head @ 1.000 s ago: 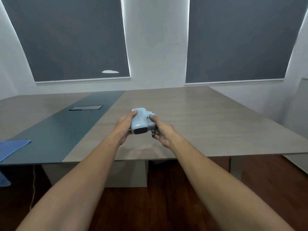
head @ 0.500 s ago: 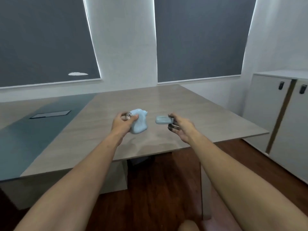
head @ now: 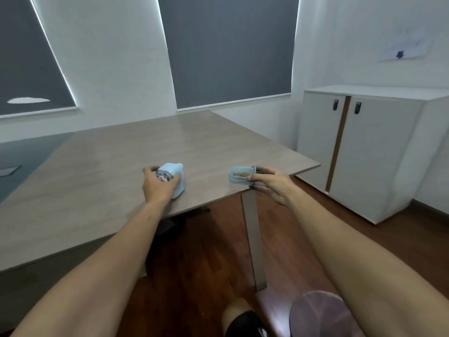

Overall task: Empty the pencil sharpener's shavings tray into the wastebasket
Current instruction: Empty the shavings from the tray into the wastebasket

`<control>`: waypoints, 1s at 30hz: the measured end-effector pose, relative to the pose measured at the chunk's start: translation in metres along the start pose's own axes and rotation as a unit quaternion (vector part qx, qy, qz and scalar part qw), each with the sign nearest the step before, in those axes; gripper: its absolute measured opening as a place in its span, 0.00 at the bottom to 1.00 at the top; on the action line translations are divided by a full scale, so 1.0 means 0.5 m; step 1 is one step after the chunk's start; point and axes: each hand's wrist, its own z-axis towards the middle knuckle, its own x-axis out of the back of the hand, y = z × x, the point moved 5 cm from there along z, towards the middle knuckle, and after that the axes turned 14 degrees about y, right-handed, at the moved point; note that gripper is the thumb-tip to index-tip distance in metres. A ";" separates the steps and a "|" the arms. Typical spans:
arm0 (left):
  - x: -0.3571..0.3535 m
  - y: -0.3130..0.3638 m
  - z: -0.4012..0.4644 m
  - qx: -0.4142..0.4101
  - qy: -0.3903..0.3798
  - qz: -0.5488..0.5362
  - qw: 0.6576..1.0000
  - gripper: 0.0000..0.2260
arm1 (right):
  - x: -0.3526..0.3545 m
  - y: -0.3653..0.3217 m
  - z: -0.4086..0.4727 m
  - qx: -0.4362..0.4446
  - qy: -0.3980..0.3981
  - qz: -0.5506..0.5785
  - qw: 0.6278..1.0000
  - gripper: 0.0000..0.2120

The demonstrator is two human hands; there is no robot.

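Note:
The light blue pencil sharpener rests on the wooden table near its front edge, and my left hand grips it from the left. My right hand holds the small blue shavings tray level in the air at the table's right corner, apart from the sharpener. Brown shavings show inside the tray. A round pale purple wastebasket stands on the floor at the bottom right, partly hidden behind my right forearm.
A white two-door cabinet stands against the right wall. A table leg drops to the dark wood floor between my arms. My foot shows at the bottom edge, next to the wastebasket.
The tray came out of the sharpener and my right hand has carried it further right. My left hand lowered the sharpener onto the table. The view has swung right and down, bringing the wastebasket into sight.

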 end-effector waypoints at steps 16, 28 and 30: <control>-0.178 0.263 -0.366 -0.267 -0.148 -0.097 0.947 0.12 | 0.319 -0.035 -0.051 0.005 0.066 0.018 0.998 0.14; -0.415 -0.063 -0.730 -0.164 -0.408 0.037 0.897 0.18 | 0.679 0.252 -0.089 -0.132 0.160 -0.027 0.978 0.13; -0.445 -0.135 -0.782 -0.148 -0.445 0.082 0.879 0.23 | 0.726 0.318 -0.087 -0.154 0.177 -0.040 0.971 0.14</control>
